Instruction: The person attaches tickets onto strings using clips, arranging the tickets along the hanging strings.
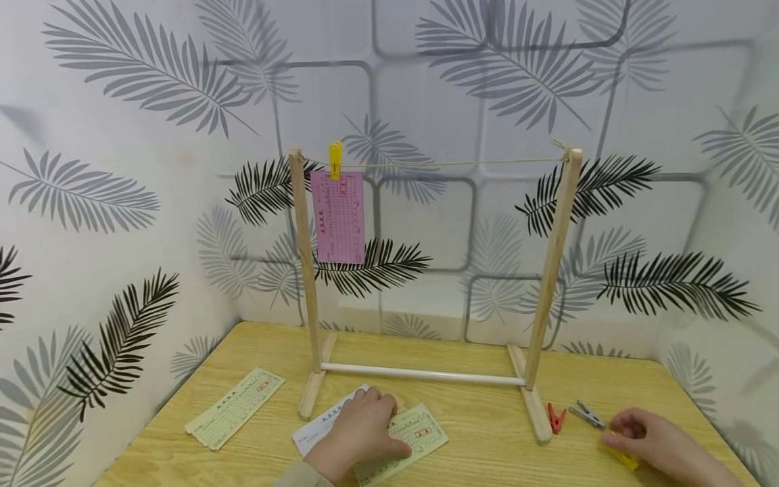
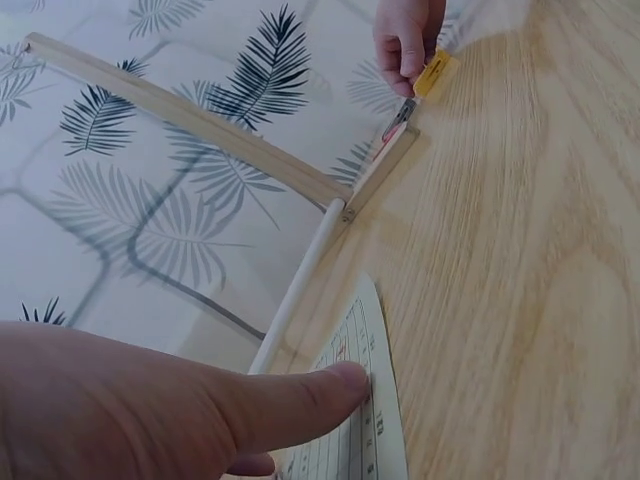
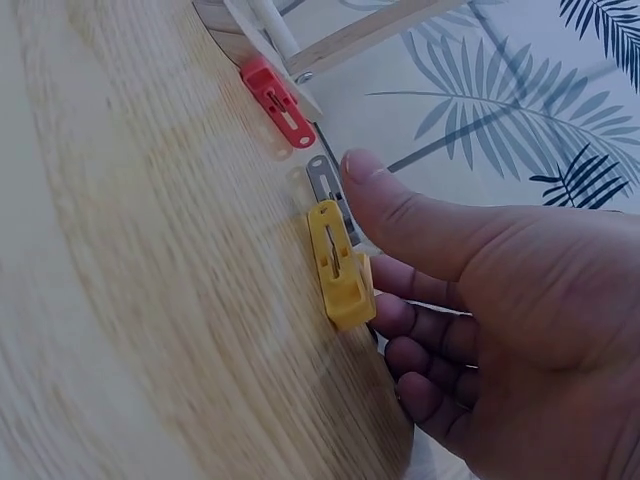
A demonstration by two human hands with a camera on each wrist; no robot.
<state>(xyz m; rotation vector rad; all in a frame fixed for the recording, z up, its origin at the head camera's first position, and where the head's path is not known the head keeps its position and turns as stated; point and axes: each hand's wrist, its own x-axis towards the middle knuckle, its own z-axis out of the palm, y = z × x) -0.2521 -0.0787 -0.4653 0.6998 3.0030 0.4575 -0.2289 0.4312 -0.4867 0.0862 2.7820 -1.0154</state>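
My left hand point(image 1: 360, 429) lies over a white printed slip point(image 1: 322, 423) and a pale green slip point(image 1: 420, 433) on the table. Its thumb point(image 2: 320, 395) rests on the green slip in the left wrist view, while its other fingertips are mostly hidden. At the right, my right hand point(image 3: 500, 300) is beside a yellow clothespin point(image 3: 338, 265), its thumb raised and its loosely bent fingertips close to the clip's side. A grey clothespin point(image 1: 587, 414) and a red clothespin point(image 1: 556, 418) lie just left of it.
A wooden frame point(image 1: 552, 270) with a white crossbar point(image 1: 420, 374) stands behind the hands. From its string point(image 1: 450, 164) hangs a pink slip point(image 1: 339, 220), held by another yellow clothespin point(image 1: 335, 160). More pale green slips point(image 1: 236, 409) lie on the table point(image 1: 475, 446) at left.
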